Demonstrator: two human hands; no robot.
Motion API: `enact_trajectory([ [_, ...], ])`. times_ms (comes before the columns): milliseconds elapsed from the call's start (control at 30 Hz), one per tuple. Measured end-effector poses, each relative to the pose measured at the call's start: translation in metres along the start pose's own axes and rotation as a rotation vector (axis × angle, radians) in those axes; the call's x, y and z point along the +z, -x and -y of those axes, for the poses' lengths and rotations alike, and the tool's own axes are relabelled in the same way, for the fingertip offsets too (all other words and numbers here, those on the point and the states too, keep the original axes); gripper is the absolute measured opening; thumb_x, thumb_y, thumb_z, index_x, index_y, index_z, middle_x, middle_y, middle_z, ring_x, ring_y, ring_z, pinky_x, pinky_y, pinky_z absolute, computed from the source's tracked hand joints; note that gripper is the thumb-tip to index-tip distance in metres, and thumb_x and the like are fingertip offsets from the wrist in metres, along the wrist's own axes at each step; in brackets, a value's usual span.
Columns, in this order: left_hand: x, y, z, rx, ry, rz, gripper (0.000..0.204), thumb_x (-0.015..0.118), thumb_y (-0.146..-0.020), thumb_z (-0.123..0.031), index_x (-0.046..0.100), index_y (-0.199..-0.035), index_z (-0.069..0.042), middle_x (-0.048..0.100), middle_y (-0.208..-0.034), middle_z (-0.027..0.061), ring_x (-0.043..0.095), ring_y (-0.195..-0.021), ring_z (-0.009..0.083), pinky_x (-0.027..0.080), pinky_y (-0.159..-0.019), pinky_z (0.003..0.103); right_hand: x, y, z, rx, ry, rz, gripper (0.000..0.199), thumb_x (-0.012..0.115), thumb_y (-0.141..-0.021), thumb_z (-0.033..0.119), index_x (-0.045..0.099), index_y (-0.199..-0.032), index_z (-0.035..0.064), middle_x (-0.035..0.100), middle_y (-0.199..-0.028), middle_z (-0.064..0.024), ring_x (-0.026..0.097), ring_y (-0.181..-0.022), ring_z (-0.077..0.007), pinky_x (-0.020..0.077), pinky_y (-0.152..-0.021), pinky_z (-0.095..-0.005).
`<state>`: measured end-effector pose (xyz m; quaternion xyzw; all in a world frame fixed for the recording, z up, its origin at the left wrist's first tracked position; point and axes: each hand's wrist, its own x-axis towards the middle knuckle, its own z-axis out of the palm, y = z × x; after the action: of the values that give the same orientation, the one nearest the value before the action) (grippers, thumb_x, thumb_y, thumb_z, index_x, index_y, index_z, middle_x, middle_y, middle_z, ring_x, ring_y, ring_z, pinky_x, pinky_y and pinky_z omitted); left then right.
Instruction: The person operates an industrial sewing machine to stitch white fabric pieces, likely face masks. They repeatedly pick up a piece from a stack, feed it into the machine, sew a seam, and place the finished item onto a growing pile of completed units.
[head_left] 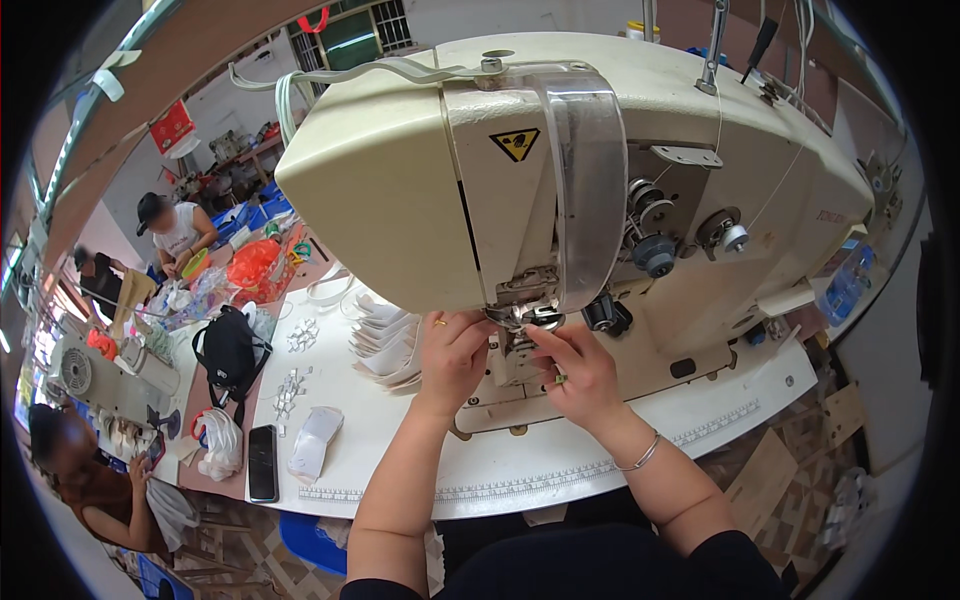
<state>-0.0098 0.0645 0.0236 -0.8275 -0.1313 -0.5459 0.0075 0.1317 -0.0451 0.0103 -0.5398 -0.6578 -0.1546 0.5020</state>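
Both hands are up at the needle area of a large cream industrial sewing machine (pixel 380 180). My left hand (pixel 455 355) is closed with its fingertips at the left side of the metal presser foot clamp (pixel 527 316). From the other side, my right hand (pixel 575 370) pinches at the clamp's right edge, fingers bent. Whatever small thing lies between the fingertips is hidden by the fingers and metal. A stack of white curved strips (pixel 385 345) sits just left of my left hand. Thread runs across the tension dials (pixel 653 255) on the machine's side.
On the white table lie small metal-looking pieces (pixel 290 395), a folded white packet (pixel 316 442) and a black phone (pixel 263 463). Farther left are a black backpack (pixel 230 355) and a red plastic bag (pixel 258 268). Several other people work or sit at the left.
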Motion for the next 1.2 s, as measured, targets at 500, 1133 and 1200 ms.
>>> enact_trajectory([
  [500, -0.013, -0.004, -0.057, -0.114, -0.369, 0.114, 0.020, 0.060, -0.065, -0.006, 0.063, -0.084, -0.009, 0.061, -0.081, 0.0002, 0.056, -0.074, 0.0146, 0.032, -0.085, 0.039, -0.012, 0.010, -0.003, 0.059, -0.138, -0.053, 0.026, 0.063, -0.066, -0.003, 0.061, -0.090, 0.0073, 0.051, -0.082, -0.0051, 0.054, -0.060, -0.0170, 0.0459, -0.052, -0.0272],
  [1133, 0.003, 0.011, 0.006, -1.180, 1.192, 0.170, 0.026, 0.059, -0.082, -0.014, 0.052, -0.103, -0.001, 0.058, -0.095, 0.0057, 0.055, -0.080, 0.0106, 0.044, -0.072, 0.022, -0.006, -0.008, -0.020, 0.774, -0.985, -0.210, 0.020, 0.058, -0.084, 0.020, 0.044, -0.088, 0.0069, 0.044, -0.064, 0.0033, 0.039, -0.052, -0.0029, 0.0309, -0.046, -0.0168],
  [1200, 0.001, 0.005, -0.001, -1.204, 1.280, 0.107, 0.025, 0.060, -0.081, -0.010, 0.052, -0.102, -0.001, 0.058, -0.094, 0.0061, 0.056, -0.080, 0.0111, 0.045, -0.073, 0.022, -0.005, -0.008, -0.022, 0.783, -0.971, -0.209, 0.019, 0.058, -0.084, 0.020, 0.044, -0.087, 0.0069, 0.044, -0.063, 0.0035, 0.039, -0.052, -0.0028, 0.0309, -0.045, -0.0170],
])
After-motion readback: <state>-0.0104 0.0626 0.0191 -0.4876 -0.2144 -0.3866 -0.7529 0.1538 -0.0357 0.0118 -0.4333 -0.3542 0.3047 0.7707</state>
